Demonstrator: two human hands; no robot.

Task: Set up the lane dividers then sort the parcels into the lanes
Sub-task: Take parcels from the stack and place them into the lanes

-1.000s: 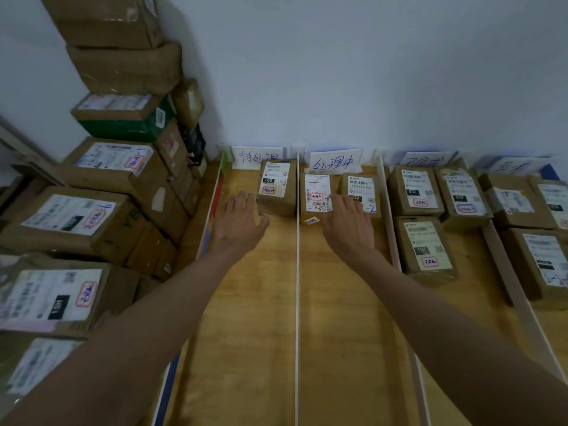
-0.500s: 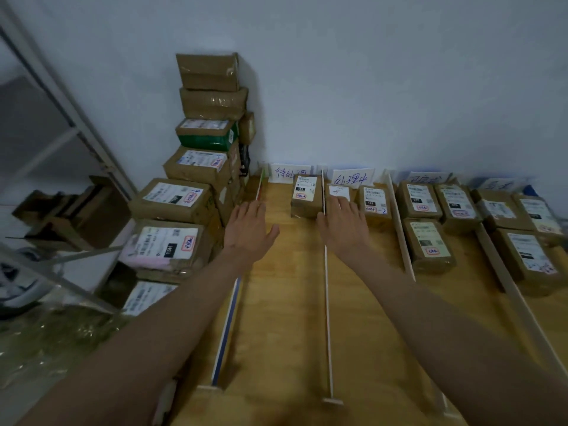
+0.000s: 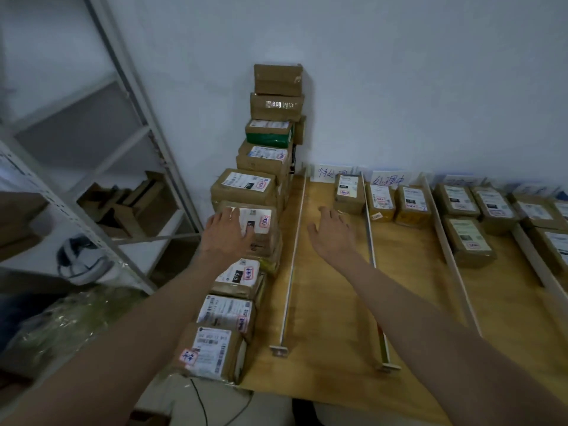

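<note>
Left hand [image 3: 226,233] on stacked parcel [image 3: 258,222].
We see fingers flat; right hand [image 3: 333,233] spread, beside the left divider [image 3: 292,265].

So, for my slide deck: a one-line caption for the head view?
Left hand rests on a stacked brown cardboard parcel; right hand hovers over the wooden sorting table.

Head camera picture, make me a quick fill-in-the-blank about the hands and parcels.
1. The left hand rests on a parcel in the ____ beside the table.
2. The right hand holds ____.
3. The leftmost lane, between two dividers, holds ____ parcel.

Missing words: stack; nothing; one
</note>
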